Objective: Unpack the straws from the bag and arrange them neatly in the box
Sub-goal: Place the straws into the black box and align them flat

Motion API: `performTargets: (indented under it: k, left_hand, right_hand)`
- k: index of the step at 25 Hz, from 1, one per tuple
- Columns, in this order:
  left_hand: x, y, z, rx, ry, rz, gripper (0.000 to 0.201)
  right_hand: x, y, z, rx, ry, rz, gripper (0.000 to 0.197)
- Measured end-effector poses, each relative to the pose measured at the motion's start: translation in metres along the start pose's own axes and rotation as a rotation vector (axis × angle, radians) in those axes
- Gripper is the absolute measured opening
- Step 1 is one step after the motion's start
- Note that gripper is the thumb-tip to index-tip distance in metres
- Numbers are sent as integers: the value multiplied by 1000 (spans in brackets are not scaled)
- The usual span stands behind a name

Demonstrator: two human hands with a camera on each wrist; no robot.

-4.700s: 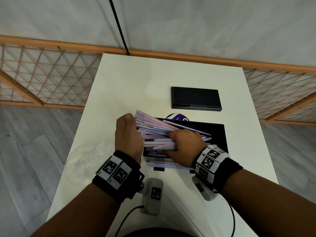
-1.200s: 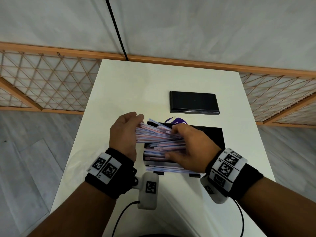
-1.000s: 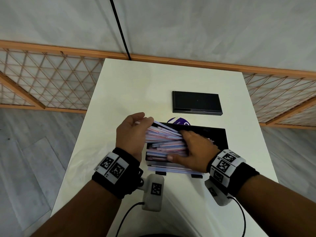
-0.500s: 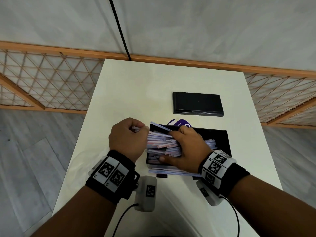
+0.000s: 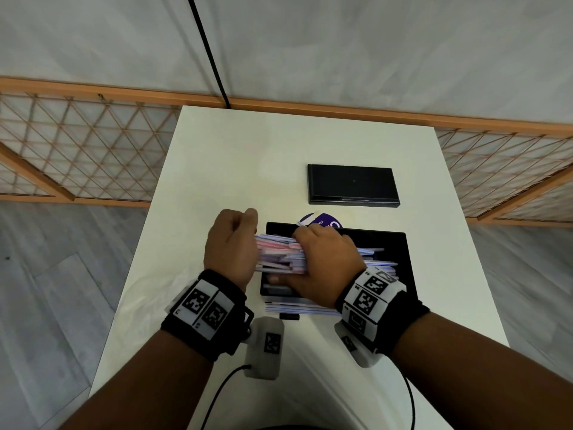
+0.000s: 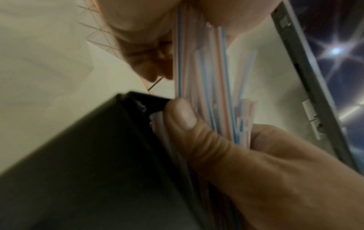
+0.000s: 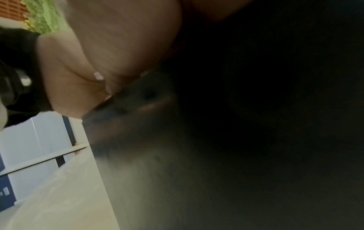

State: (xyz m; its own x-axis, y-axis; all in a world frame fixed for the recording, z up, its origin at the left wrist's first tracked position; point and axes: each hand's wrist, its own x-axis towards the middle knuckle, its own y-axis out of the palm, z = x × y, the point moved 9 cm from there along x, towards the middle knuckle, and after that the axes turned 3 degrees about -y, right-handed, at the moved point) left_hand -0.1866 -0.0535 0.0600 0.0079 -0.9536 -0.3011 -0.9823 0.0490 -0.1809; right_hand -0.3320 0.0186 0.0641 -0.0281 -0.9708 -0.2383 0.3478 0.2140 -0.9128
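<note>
- Setting: white worktop [image 5: 217, 169] set against a grey wall, with a wooden lattice rail behind it.
- Box [image 5: 400, 262]: black, open, at mid-worktop; its near-left corner also shows in the left wrist view [image 6: 98, 155].
- Lid [image 5: 352, 184]: black, flat, lying beyond the box and apart from it.
- Straws [image 5: 279, 256]: pink, blue and white bundle lying crosswise over the box's left part, with its left ends past the left wall. Loose ones lie in the right part; more lie on the worktop against the near wall.
- Bag: a purple-printed scrap behind the box may be it; cannot tell.
- Left hand [image 5: 231, 246]: fingers curled, thumb [image 6: 183, 115] pinching the bundle's left ends.
- Right hand [image 5: 325, 259]: clenched over the bundle's middle, grasping it from above.
- Step in hand (judgement): seating the bundle in the box.
- Method (judgement): square the left ends with the left hand, slide the bundle right until it clears the wall, lower it level, then let go gently so none spring out.
</note>
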Motion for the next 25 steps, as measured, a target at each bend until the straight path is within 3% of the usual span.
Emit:
performTargets:
  k: [3, 5, 7, 9, 11, 13, 15, 17, 19, 21, 25]
  left_hand:
    - [-1, 6, 8, -41, -37, 17, 24]
    - [-4, 6, 16, -140, -89, 13, 22]
    - [-8, 8, 22, -208, -144, 20, 30]
    - [-13, 11, 23, -235, -158, 39, 25]
    - [-17, 14, 24, -225, -152, 57, 19]
    - [-20, 14, 24, -225, -160, 61, 21]
    - [-21, 15, 23, -232, -177, 55, 23]
    - [-24, 19, 22, -254, -206, 67, 20]
    - [-28, 23, 23, -271, -250, 89, 21]
    - [-30, 24, 27, -278, -284, 92, 33]
    - [-30, 20, 27, -305, -265, 68, 81]
  right_hand:
    - [-7, 3, -3, 141, -37, 31, 90]
    - [-18, -7, -11, 252, -74, -8, 91]
    - [-34, -27, -26, 296, -93, -154, 76]
    - [-51, -41, -45, 323, -103, -290, 48]
    - [-62, -44, -66, 305, -63, -338, 28]
    - [-65, -35, -86, 222, 64, -251, 31]
    - [-63, -14, -95, 88, 175, -69, 56]
    - [-56, 4, -88, 6, 167, 57, 81]
    - [-48, 15, -77, 20, 121, 107, 86]
    - [-45, 14, -77, 3, 111, 100, 84]
    - [-42, 14, -77, -40, 137, 119, 83]
